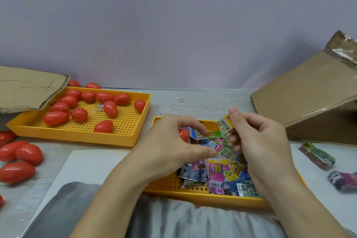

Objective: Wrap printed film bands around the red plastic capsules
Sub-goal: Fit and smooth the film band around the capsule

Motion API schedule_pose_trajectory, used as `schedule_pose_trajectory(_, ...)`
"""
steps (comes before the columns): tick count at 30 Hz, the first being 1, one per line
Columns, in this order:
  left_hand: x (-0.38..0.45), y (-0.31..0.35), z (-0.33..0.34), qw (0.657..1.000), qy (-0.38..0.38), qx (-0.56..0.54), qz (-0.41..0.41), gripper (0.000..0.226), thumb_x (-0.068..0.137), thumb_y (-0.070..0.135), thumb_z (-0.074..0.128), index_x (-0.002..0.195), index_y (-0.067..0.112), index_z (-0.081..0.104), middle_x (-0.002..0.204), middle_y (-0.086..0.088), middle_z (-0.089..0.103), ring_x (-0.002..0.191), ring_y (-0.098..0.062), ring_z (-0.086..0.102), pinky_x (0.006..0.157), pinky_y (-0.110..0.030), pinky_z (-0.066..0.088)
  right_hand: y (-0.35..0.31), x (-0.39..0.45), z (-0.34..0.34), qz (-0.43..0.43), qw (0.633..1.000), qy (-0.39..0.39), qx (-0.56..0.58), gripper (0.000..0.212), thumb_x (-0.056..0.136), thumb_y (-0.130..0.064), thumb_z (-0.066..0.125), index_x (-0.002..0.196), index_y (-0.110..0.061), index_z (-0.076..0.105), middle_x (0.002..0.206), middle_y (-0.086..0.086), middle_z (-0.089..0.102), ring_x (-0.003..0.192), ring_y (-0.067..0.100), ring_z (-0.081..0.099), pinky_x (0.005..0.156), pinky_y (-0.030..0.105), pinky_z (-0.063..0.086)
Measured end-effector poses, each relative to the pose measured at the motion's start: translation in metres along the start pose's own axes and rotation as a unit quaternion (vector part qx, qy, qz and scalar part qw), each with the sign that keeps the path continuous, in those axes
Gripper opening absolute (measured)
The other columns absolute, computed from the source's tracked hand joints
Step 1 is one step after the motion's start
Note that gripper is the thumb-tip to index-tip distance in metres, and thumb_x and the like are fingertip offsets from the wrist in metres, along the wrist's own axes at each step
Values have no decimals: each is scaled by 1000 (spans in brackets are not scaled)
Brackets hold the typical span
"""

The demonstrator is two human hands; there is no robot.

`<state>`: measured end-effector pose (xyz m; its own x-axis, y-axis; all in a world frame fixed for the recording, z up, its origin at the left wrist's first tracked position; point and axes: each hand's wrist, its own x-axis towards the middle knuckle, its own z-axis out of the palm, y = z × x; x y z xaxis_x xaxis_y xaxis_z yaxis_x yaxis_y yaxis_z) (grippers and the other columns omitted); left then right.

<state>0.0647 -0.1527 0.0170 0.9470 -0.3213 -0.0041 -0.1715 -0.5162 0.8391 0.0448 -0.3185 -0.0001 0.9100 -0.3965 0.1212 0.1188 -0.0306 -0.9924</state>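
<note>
Over the near tray (193, 193), the left hand (170, 147) grips a red capsule (184, 135); the right hand (258, 141) pinches a printed band (224, 124).

A perforated tray (135, 137) of capsules (56, 118) is set far left, partly under a cardboard flap (29, 89). A tray (193, 195) of film bands (222, 172) is placed near centre, a cardboard box (309, 98) to the right, and loose capsules (29, 153) at the left edge.

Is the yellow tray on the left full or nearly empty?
Partly filled: about a dozen red capsules lie in the left yellow tray, much perforated floor bare.
</note>
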Motion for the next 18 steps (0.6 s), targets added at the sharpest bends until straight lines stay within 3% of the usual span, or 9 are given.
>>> schedule_pose_trajectory(2, 0, 4, 1, 998, 47, 20, 43, 48, 53, 75, 71, 82, 37, 76, 51, 27, 57, 56, 7, 55, 55, -10, 37, 0, 0, 0, -10, 1000, -16, -6, 26, 87, -38, 68, 73, -17, 74, 50, -3, 57, 49, 8, 51, 50, 23, 42)
schedule_pose_trajectory(4, 0, 8, 0, 993, 93, 10, 77, 52, 62, 79, 59, 77, 32, 77, 56, 21, 64, 57, 2, 60, 52, -14, 43, -2, -2, 2, -29, 998, -42, -24, 26, 85, -41, 68, 74, -19, 76, 51, -5, 59, 49, 4, 51, 49, 18, 42)
schedule_pose_trajectory(7, 1, 11, 1, 992, 96, -28, 81, 33, 75, 59, 67, 79, 28, 77, 65, 17, 71, 68, -3, 68, 60, -17, 52, -3, -4, 4, -46, 994, -91, -34, 25, 78, -50, 65, 77, -29, 78, 53, -9, 61, 50, -1, 53, 49, 13, 42)
schedule_pose_trajectory(10, 2, 10, 4, 993, 99, -21, 62, 17, 81, 34, 78, 71, 20, 77, 66, 3, 71, 64, -11, 66, 58, -26, 52, -2, -4, 6, -22, 993, -113, -6, 30, 74, -54, 64, 82, -30, 79, 59, -9, 64, 52, 2, 54, 51, 18, 44)
schedule_pose_trajectory(13, 3, 7, 3, 988, 106, -104, 47, 17, 83, 24, 77, 70, 13, 74, 47, 6, 56, 41, -4, 48, 40, -15, 36, 2, -1, 5, 14, 994, -89, 61, 25, 84, -42, 65, 85, -22, 78, 67, 0, 65, 57, 12, 53, 51, 25, 44)
schedule_pose_trajectory(16, 4, 4, 1, 972, 116, -200, 33, 13, 80, 21, 77, 77, 9, 71, 42, 12, 46, 35, -1, 39, 39, -9, 31, 3, 2, 2, 26, 992, -89, 88, 19, 93, -26, 63, 86, -16, 77, 69, 2, 66, 58, 14, 55, 50, 22, 45)
schedule_pose_trajectory(18, 5, 3, 2, 967, 111, -225, 36, 12, 79, 17, 77, 80, 8, 69, 41, 12, 45, 34, 0, 40, 39, -8, 32, 1, 0, 4, 21, 989, -117, 86, 18, 85, -31, 67, 84, -16, 78, 69, 2, 67, 58, 13, 57, 49, 21, 45)
